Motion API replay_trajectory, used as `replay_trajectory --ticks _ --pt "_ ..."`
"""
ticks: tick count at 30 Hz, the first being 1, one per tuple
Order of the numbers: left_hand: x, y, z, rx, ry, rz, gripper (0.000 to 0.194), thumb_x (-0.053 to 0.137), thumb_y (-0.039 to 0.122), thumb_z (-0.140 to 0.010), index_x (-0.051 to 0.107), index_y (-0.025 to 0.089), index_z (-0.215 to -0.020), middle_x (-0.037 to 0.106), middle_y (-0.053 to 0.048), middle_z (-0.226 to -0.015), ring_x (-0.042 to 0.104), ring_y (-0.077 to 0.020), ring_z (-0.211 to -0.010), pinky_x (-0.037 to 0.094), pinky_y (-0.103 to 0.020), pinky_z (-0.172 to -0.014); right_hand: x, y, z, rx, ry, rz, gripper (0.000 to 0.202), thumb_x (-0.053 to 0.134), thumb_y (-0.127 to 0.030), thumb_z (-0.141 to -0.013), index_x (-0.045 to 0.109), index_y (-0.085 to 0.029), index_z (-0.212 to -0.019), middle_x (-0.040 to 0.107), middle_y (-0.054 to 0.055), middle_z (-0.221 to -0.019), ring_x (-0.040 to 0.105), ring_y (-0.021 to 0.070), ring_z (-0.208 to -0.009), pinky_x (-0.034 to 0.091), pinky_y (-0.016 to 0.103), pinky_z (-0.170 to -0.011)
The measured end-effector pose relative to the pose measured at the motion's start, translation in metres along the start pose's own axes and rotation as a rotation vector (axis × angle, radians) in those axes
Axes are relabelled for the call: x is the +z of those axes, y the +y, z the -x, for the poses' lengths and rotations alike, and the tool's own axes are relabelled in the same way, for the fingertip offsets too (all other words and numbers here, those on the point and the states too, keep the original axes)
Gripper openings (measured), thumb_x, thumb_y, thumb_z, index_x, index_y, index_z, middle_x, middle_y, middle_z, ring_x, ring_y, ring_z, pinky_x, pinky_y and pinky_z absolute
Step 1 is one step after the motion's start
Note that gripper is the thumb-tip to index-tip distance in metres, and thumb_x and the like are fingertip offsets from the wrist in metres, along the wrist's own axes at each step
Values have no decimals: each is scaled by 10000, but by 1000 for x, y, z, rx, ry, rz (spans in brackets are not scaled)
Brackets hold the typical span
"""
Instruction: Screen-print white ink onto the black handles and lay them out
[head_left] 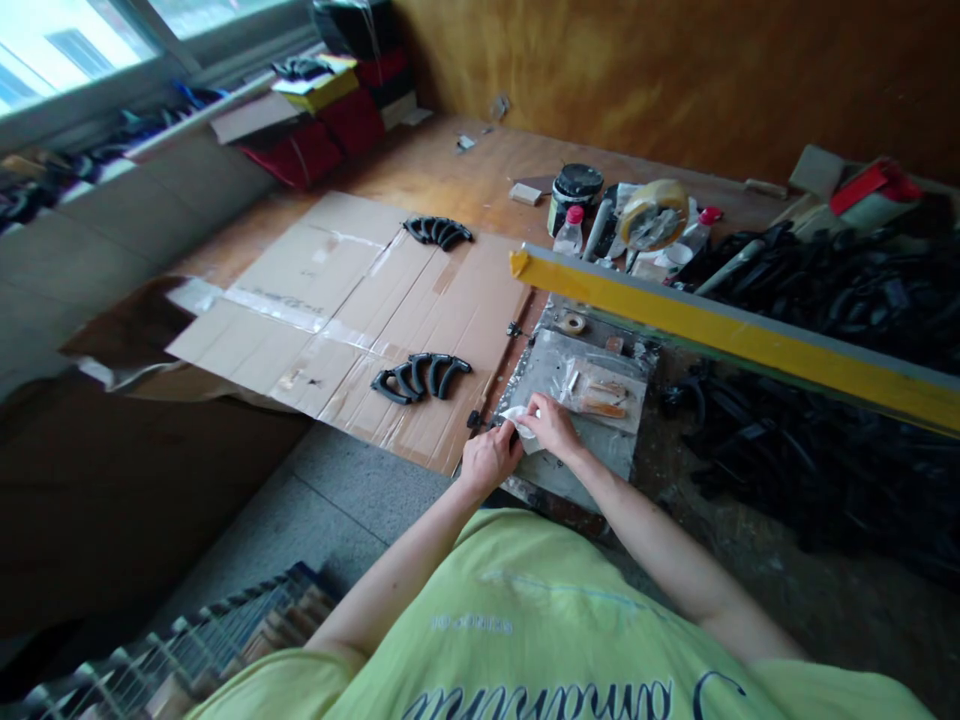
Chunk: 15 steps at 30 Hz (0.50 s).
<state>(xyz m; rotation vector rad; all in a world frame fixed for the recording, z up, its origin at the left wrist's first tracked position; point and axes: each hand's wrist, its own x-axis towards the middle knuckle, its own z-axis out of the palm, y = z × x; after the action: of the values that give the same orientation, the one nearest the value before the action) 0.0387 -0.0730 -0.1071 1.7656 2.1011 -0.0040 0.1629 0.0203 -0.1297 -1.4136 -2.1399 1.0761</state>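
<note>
Near the front edge of the grey work board, my left hand is closed on a small black part, mostly hidden in the fingers. My right hand pinches a white cloth or paper against it, and the two hands nearly touch. Two fanned rows of curved black pieces lie on the cardboard to the left, the near row close to my left hand and the far row further back. Wooden-looking sticks rest on a clear sheet right of my right hand.
A yellow-sided bar crosses the right side, with heaps of black parts around it. Behind it stand a black-lidded jar, a bottle and a tape roll. Flattened cardboard covers the left; a wire rack is below.
</note>
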Motion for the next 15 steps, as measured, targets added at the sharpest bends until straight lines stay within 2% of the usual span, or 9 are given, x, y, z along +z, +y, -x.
replay_trajectory --ticks 5,11,15 --pt "2 -2 -1 32 5 -2 252 403 416 -936 565 243 -1021 714 -40 -937 692 -213 -820 473 -274 -676 -15 6 14 72 -34 34 203 668 -212 -740 489 -200 -643 549 -39 -645 523 130 -662 360 238 -666" --pt "3 -3 -1 46 16 -3 253 384 403 -944 559 238 -1023 710 -44 -954 692 -210 -829 474 -271 -679 -7 -7 5 94 -13 80 215 663 -231 -742 470 -211 -649 575 -16 -693 531 144 -701 360 240 -669" --pt "0 -2 -1 35 -6 -9 260 393 415 -940 554 237 -1040 711 -52 -958 692 -217 -842 470 -275 -678 -12 0 14 69 -1 78 208 643 -214 -738 464 -213 -634 555 -13 -667 524 153 -689 363 256 -672"
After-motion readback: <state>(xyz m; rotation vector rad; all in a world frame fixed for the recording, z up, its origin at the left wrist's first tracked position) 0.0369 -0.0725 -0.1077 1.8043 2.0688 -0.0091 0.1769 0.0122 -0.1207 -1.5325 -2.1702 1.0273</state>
